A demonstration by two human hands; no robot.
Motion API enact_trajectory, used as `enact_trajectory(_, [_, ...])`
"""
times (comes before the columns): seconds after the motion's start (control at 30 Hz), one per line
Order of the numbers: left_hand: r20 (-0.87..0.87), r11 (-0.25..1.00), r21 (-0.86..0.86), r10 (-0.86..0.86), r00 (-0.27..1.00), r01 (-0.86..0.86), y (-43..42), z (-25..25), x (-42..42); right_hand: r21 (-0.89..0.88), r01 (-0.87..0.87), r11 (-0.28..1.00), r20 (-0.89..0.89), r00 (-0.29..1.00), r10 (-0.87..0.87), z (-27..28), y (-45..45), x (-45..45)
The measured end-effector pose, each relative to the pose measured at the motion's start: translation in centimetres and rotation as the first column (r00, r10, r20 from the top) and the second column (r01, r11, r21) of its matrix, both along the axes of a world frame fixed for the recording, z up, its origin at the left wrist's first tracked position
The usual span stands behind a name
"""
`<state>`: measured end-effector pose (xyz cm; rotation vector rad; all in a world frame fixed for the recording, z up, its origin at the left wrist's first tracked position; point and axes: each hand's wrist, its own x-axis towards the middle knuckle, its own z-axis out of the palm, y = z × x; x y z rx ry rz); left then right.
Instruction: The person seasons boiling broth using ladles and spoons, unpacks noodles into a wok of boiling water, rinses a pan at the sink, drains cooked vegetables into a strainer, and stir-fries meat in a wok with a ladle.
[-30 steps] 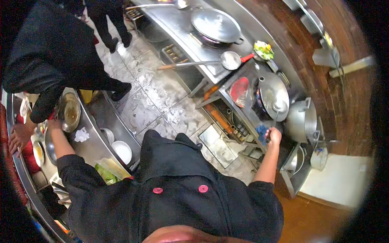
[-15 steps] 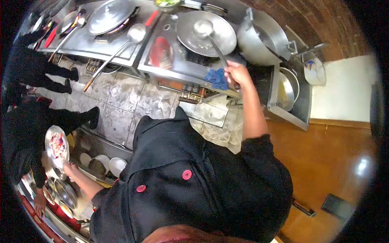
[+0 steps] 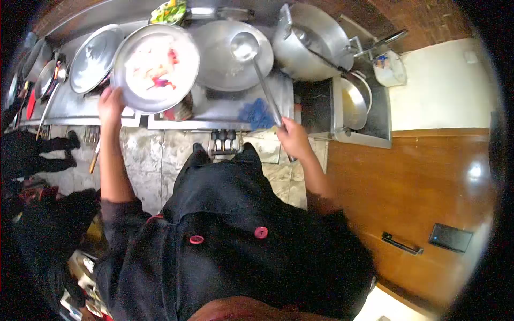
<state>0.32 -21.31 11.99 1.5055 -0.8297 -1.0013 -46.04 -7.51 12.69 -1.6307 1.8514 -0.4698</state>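
My left hand [image 3: 110, 108] grips the edge of a round metal plate [image 3: 125, 69] over the stove. Pale and reddish food pieces [image 3: 160, 67] lie on the plate; glare hides their kind. My right hand [image 3: 295, 140] is closed round the handle of a ladle [image 3: 244, 47]. The ladle's bowl rests in or just above a wide wok [image 3: 214, 69], directly right of the plate. A blue cloth [image 3: 257, 114] lies at the stove's front edge, beside the ladle handle.
A large pot [image 3: 308, 61] stands right of the wok, and a pan of yellowish liquid [image 3: 353, 107] sits further right. Green vegetables [image 3: 168, 12] are at the back. A metal lid [image 3: 96, 59] lies to the left. People in dark clothes [image 3: 51, 230] stand on my left.
My left hand has swung the plate of food from the counter behind on the left up to the stove, beside the wok. My body has turned. My right hand still holds the ladle.
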Motion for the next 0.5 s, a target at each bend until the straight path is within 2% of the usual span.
enact_trajectory(0.03, [0.092,0.985,-0.041,-0.166,0.982,0.17,-3.1,1.1,-2.5,0.012,0.061,0.998,-0.012,0.998,-0.06,1.4,1.1,0.1])
enact_trajectory(0.07, [0.332,0.949,-0.053,-0.276,0.902,0.31,-6.5,0.7,-4.1,0.01,0.067,0.998,-0.028,0.997,-0.066,1.7,2.4,-0.1])
enact_trajectory(0.1, [0.449,0.928,-0.145,-0.247,0.859,0.343,-9.8,-0.2,-6.1,-0.104,0.064,0.992,-0.1,0.992,-0.075,1.6,3.7,-0.5])
enact_trajectory(0.13, [0.654,0.912,-0.098,-0.242,0.717,0.397,-13.2,-1.0,-7.6,-0.217,0.051,0.975,-0.168,0.982,-0.088,1.3,4.5,-0.8])
enact_trajectory(0.17, [0.82,0.897,-0.039,-0.223,0.527,0.44,-15.8,-1.5,-9.0,-0.219,0.055,0.974,-0.174,0.98,-0.094,0.6,5.2,-1.1])
enact_trajectory(0.23, [0.883,0.867,0.041,-0.264,0.389,0.497,-18.0,-0.9,-12.6,-0.336,0.068,0.939,-0.163,0.978,-0.129,-0.7,5.6,-1.5])
enact_trajectory(0.3, [0.89,0.869,0.077,-0.28,0.359,0.488,-18.8,-1.0,-15.3,-0.306,0.101,0.947,-0.118,0.983,-0.143,-1.4,4.4,-1.1])
enact_trajectory(0.37, [0.921,0.856,0.139,-0.297,0.254,0.497,-20.1,-1.9,-17.0,-0.352,0.026,0.936,-0.218,0.97,-0.109,-3.5,2.3,-1.0])
enact_trajectory(0.5, [0.928,0.873,0.089,-0.247,0.278,0.479,-19.2,-0.1,-19.9,-0.318,-0.067,0.946,-0.309,0.95,-0.036,-6.7,-0.7,-2.0])
